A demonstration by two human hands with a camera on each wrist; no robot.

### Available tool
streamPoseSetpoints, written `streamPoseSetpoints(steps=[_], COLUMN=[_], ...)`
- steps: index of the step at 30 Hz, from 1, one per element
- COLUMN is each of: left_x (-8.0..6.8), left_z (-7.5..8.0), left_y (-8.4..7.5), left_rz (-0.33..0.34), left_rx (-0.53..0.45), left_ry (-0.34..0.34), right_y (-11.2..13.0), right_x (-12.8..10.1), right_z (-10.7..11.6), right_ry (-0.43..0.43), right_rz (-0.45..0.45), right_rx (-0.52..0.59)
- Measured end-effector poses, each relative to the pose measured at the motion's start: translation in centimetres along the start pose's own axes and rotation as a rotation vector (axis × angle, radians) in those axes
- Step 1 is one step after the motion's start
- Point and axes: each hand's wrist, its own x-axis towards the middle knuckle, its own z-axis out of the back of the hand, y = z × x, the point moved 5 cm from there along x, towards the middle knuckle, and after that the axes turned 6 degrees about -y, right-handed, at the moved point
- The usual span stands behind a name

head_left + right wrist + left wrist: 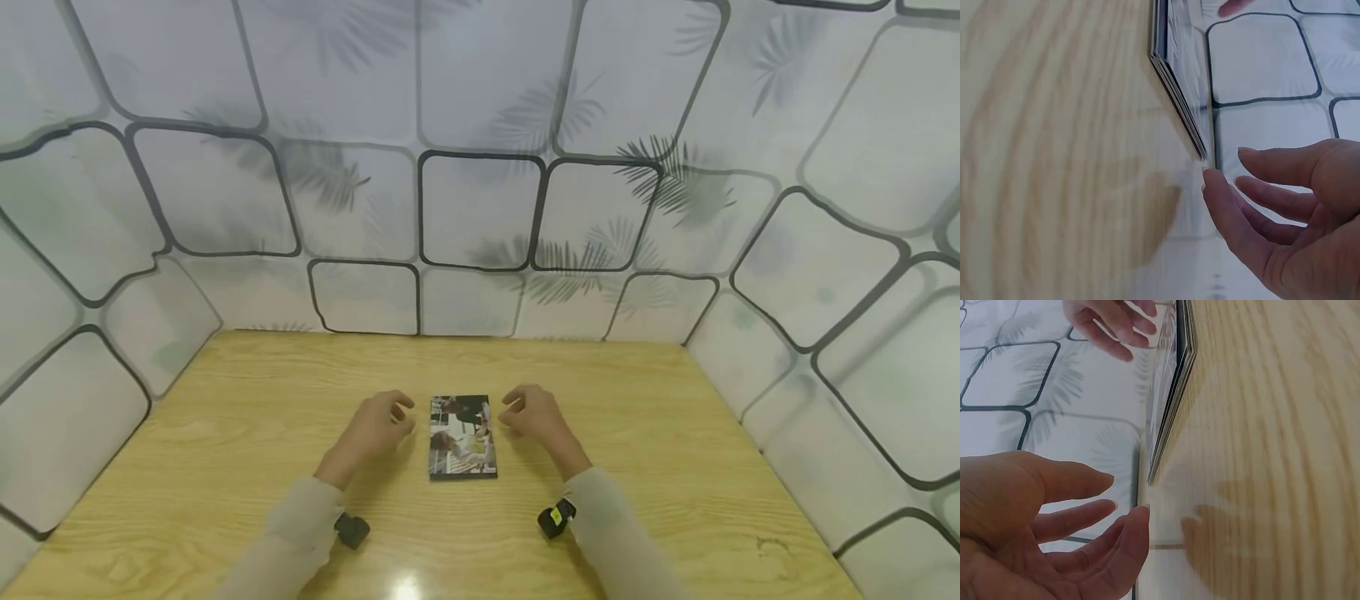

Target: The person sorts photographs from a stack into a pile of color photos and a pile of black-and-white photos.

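Note:
A small rectangular photo booklet (462,437) lies flat on the wooden table, its top printed with a picture of people. Several thin layers show along its edge (1172,394) in the left wrist view. To its left my left hand (378,423) hovers with loosely bent fingers, a small gap from the booklet's side. On the other side my right hand (534,412) mirrors it, thumb and fingers apart and nothing between them. In the right wrist view, the fingertips of this hand (1291,219) are just short of the booklet's corner.
The wood-grain table (225,433) spreads around the booklet on every side. Pale cloth walls (480,208) with dark outlines and leaf prints enclose it at the back and both sides. A small black device (351,530) sits on the left wrist, another (557,518) on the right.

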Motion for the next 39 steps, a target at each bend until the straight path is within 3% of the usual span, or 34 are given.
streamPoseSetpoints(steps=[4,11,20,28,34,39], left_x=[0.2,0.1,0.5,0.4,0.2,0.0], left_z=[-0.7,-1.5,-2.9,-3.5,-3.6,-3.5], left_y=[-0.4,-1.1,-1.6,-1.9,-2.0,-2.2], left_rz=[0.009,0.011,0.068,0.022,-0.026,-0.011], left_rx=[-0.015,-0.054,-0.079,-0.046,-0.036,-0.045], left_ry=[0.002,0.000,0.024,0.000,-0.005,0.011], right_y=[0.5,0.8,1.0,1.5,1.4,1.3], right_x=[0.0,0.0,0.3,0.4,0.0,-0.2], right_z=[-0.6,-1.3,-2.0,-2.4,-2.5,-2.3], right_ry=[-0.005,0.035,0.051,0.050,0.034,0.031], right_rz=[0.021,-0.050,-0.100,-0.041,-0.040,-0.025], right_rx=[-0.073,0.004,-0.071,-0.179,-0.152,-0.089])
